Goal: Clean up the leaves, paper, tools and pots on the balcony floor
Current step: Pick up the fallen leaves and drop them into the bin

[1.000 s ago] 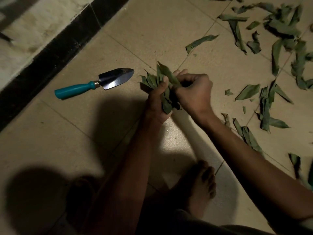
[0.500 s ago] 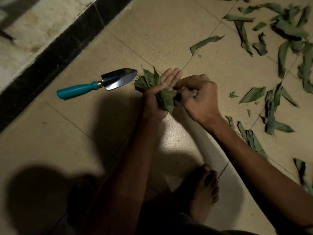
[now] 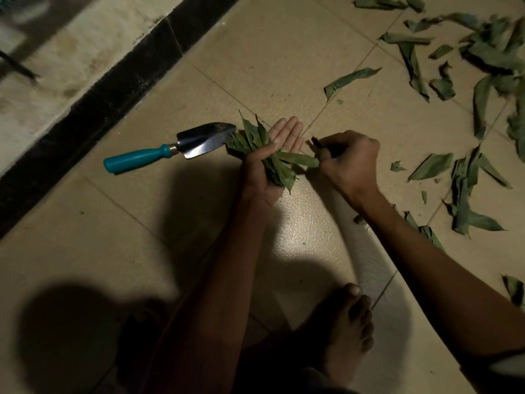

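My left hand [image 3: 262, 173] holds a bunch of green leaves [image 3: 251, 137] over the tiled floor, thumb pressed across the bunch and fingers stretched out behind it. Just to its right, my right hand [image 3: 350, 160] is curled and pinches the end of one leaf [image 3: 301, 160] that lies against the bunch. A trowel [image 3: 170, 150] with a teal handle and a metal blade lies on the floor to the left, its tip almost under the bunch. Several loose leaves [image 3: 431, 166] are scattered over the tiles to the right and far right.
A black skirting strip [image 3: 119, 89] and a pale wall run diagonally along the left. My bare foot [image 3: 348, 328] rests on the floor at the bottom centre. More leaves [image 3: 494, 55] pile at the top right corner.
My left fingers have straightened out behind the bunch. My right hand has drawn a little to the right, away from the bunch, with a leaf end in it.
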